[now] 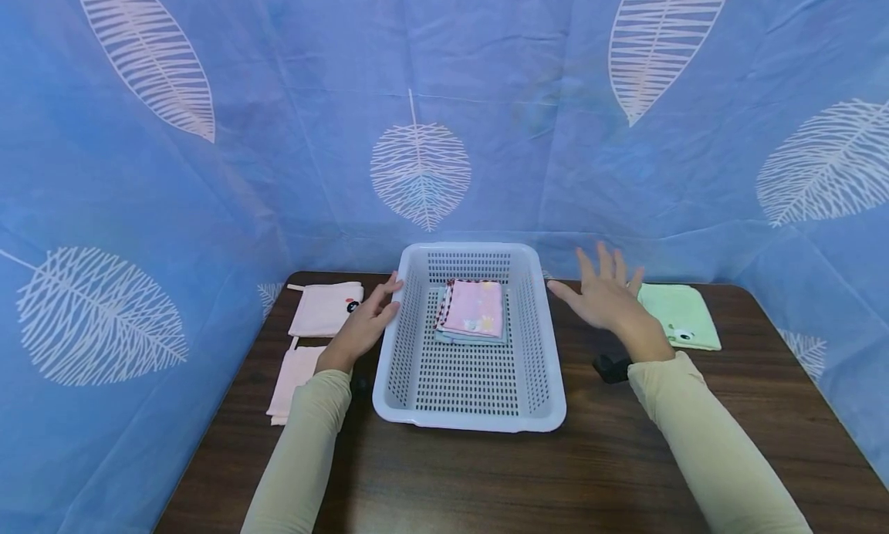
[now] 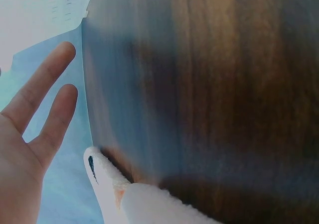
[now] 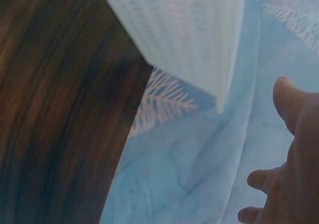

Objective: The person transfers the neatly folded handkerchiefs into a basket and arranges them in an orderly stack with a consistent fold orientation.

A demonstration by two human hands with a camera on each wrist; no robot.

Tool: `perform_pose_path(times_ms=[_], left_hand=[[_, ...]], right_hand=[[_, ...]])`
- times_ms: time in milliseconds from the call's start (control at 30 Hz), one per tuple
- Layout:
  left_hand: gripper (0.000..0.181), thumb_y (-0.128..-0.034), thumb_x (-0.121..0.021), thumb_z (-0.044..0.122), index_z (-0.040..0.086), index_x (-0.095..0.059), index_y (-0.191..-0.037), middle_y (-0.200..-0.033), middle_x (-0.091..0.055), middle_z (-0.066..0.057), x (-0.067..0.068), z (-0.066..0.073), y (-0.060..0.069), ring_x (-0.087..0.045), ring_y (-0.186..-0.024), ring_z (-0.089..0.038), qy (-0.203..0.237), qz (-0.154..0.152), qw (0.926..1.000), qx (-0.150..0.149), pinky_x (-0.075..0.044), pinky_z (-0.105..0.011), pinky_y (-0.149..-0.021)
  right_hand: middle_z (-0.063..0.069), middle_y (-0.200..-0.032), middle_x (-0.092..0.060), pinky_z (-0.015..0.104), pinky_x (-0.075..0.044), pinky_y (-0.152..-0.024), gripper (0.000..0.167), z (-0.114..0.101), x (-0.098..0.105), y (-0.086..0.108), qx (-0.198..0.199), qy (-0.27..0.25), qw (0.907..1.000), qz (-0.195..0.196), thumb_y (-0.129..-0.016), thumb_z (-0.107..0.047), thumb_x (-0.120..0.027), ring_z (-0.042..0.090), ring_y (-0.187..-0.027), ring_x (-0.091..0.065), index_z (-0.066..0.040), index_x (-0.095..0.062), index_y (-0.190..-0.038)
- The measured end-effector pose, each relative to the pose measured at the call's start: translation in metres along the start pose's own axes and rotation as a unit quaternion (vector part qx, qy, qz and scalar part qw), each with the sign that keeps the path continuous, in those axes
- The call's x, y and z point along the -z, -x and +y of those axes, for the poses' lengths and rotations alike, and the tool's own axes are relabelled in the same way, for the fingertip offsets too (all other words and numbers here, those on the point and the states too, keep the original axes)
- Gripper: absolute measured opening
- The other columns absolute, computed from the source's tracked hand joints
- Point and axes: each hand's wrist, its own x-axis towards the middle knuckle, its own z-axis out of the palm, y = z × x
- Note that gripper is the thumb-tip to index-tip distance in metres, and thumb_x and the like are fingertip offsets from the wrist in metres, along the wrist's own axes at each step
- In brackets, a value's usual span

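A white plastic basket (image 1: 471, 424) with perforated walls stands mid-table. In it lies a small stack of folded cloths, a pink towel (image 1: 474, 309) on top of a blue one (image 1: 454, 338). At the basket's left rim is my left hand (image 1: 364, 322), fingers extended; whether they touch the rim I cannot tell. My right hand (image 1: 610, 296) is held up to the right of the basket, fingers spread and holding nothing. Behind it lies a light green towel (image 1: 677, 314), partly hidden by that hand and wrist.
Left of the basket lie two folded pale pink towels, a far one (image 1: 325, 309) and a near one (image 1: 293, 376) partly covered by my left sleeve. A small black object (image 1: 611, 369) sits by my right wrist. A blue leaf-patterned cloth (image 1: 514, 171) hangs behind the dark wooden table (image 1: 500, 480).
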Motion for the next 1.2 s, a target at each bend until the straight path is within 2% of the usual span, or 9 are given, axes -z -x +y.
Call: perform_pose_path(times_ms=[167, 333, 533, 767, 933, 1067, 1200], left_hand=[[0.055, -0.1045, -0.044, 0.058, 0.048, -0.03, -0.157, -0.17, -0.012, 0.024, 0.0, 0.001, 0.0, -0.06, -0.124, -0.031, -0.001, 0.001, 1.0, 0.007, -0.051, -0.058, -0.102], [0.055, -0.1044, -0.044, 0.057, 0.047, -0.031, -0.157, -0.172, -0.015, 0.017, -0.001, 0.0, -0.001, -0.061, -0.122, -0.032, -0.001, 0.007, 1.0, 0.006, -0.053, -0.058, -0.1], [0.054, -0.104, -0.044, 0.057, 0.049, -0.031, -0.156, -0.169, -0.013, 0.026, -0.002, -0.001, 0.0, -0.061, -0.123, -0.029, -0.001, 0.009, 0.9998, 0.015, -0.053, -0.057, -0.1], [0.054, -0.1042, -0.044, 0.057, 0.048, -0.031, -0.156, -0.171, -0.014, 0.021, -0.002, -0.001, 0.0, -0.061, -0.123, -0.031, -0.002, 0.012, 0.9999, 0.009, -0.054, -0.057, -0.1], [0.055, -0.1038, -0.044, 0.058, 0.048, -0.031, -0.156, -0.169, -0.015, 0.027, -0.002, -0.001, -0.001, -0.061, -0.125, -0.03, -0.002, 0.012, 0.9998, 0.014, -0.052, -0.059, -0.101], [0.054, -0.1041, -0.044, 0.058, 0.048, -0.031, -0.156, -0.171, -0.015, 0.021, -0.002, -0.002, -0.001, -0.062, -0.124, -0.031, 0.0, 0.01, 0.9999, 0.013, -0.052, -0.06, -0.101], [0.055, -0.1039, -0.044, 0.059, 0.047, -0.031, -0.156, -0.171, -0.015, 0.021, -0.002, -0.001, 0.0, -0.062, -0.124, -0.031, 0.0, 0.012, 0.9998, 0.013, -0.052, -0.059, -0.101]], right_hand=[[0.03, -0.167, 0.018, 0.08, 0.019, -0.109, 0.103, 0.011, 0.001, 0.0, -0.001, 0.006, 1.0, 0.001, -0.097, -0.077, -0.033, 0.057, -0.152, 0.019, -0.006, 0.0, -0.165], [0.031, -0.167, 0.017, 0.082, 0.017, -0.108, 0.102, 0.023, 0.002, 0.0, -0.004, 0.013, 0.9999, 0.001, -0.098, -0.076, -0.032, 0.059, -0.151, 0.018, -0.006, -0.001, -0.165], [0.033, -0.166, 0.018, 0.083, 0.017, -0.106, 0.101, 0.041, 0.003, 0.001, -0.007, 0.019, 0.9998, -0.006, -0.099, -0.075, -0.032, 0.061, -0.149, 0.018, -0.005, -0.001, -0.165], [0.035, -0.165, 0.017, 0.083, 0.017, -0.106, 0.102, 0.063, 0.002, 0.003, -0.011, 0.019, 0.9998, -0.005, -0.099, -0.075, -0.03, 0.062, -0.148, 0.018, -0.002, 0.0, -0.164], [0.036, -0.164, 0.015, 0.084, 0.016, -0.106, 0.101, 0.076, 0.002, 0.005, -0.015, 0.016, 0.9998, -0.003, -0.1, -0.073, -0.034, 0.063, -0.148, 0.016, -0.001, -0.003, -0.163], [0.038, -0.163, 0.015, 0.084, 0.017, -0.105, 0.103, 0.087, 0.002, 0.005, -0.024, 0.018, 0.9995, -0.007, -0.099, -0.075, -0.033, 0.064, -0.147, 0.016, 0.0, -0.002, -0.163], [0.038, -0.163, 0.015, 0.084, 0.017, -0.105, 0.104, 0.099, 0.002, 0.004, -0.029, 0.025, 0.9992, -0.008, -0.098, -0.076, -0.032, 0.065, -0.147, 0.015, -0.001, -0.002, -0.163]])
